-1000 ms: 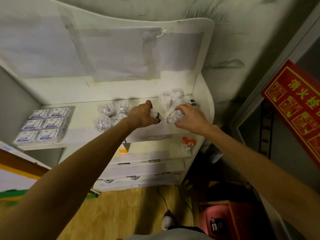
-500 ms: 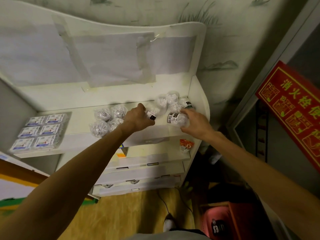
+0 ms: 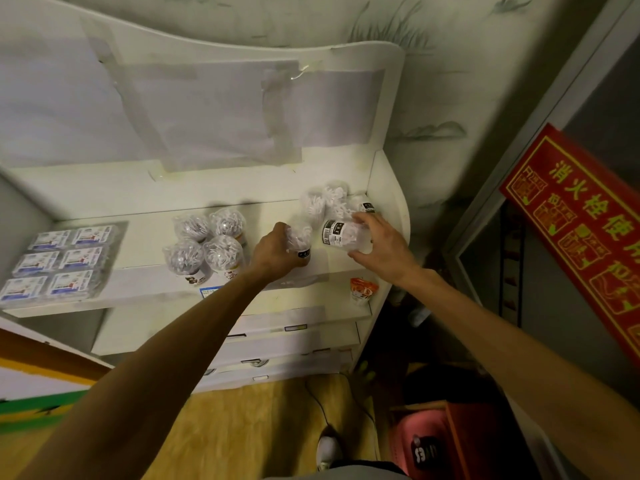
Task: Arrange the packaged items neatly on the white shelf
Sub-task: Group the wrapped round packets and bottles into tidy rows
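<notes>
On the white shelf [image 3: 145, 289], my left hand [image 3: 273, 252] grips a small clear tub [image 3: 300, 241] of white pieces, set upright near the shelf's middle right. My right hand [image 3: 382, 245] holds a second clear tub [image 3: 337, 233] lying on its side, its barcode label facing up. Behind both hands, in the far right corner, stand more clear tubs [image 3: 327, 202]. A tight cluster of clear tubs [image 3: 206, 245] sits at the shelf's middle. Flat blue-and-white packs [image 3: 59, 259] lie in rows at the left end.
The shelf's right side wall [image 3: 389, 202] rises close to my right hand. An orange-and-white packet [image 3: 362, 289] lies on the lower ledge. Drawers [image 3: 277, 348] step out below. A red crate [image 3: 446, 441] stands on the floor at right, under a red sign [image 3: 581, 226].
Both hands have moved slightly toward the back of the shelf with their tubs. The tub in my right hand now lies more on its side, label up.
</notes>
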`<move>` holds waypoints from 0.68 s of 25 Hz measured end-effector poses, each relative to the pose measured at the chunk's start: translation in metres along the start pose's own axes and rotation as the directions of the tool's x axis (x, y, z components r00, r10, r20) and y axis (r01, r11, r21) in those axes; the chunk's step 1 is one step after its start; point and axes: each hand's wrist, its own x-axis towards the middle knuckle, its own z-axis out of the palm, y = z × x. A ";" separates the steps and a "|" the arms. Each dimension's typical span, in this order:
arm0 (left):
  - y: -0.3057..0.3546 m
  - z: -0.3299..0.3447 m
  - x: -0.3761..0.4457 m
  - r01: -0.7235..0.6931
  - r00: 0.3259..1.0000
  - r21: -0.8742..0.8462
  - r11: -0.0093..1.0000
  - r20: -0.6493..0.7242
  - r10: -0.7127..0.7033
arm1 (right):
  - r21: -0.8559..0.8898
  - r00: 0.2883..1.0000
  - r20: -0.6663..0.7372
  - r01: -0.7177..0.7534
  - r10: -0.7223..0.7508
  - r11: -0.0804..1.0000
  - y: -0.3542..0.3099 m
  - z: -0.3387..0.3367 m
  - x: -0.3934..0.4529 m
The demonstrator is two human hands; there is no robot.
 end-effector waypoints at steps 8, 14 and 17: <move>0.001 0.000 -0.005 0.023 1.000 -0.022 0.999 0.001 -0.023 | -0.265 0.912 0.373 0.282 -0.172 0.922 -0.025 0.005 0.033; -0.002 -0.009 -0.009 -0.109 0.994 0.014 0.994 0.031 0.108 | -0.307 0.978 0.074 0.210 -0.196 0.928 -0.025 0.014 0.018; 0.003 -0.010 -0.005 -0.088 0.996 0.063 0.994 0.038 0.086 | -0.239 0.985 0.047 0.171 -0.164 0.956 -0.031 0.026 0.019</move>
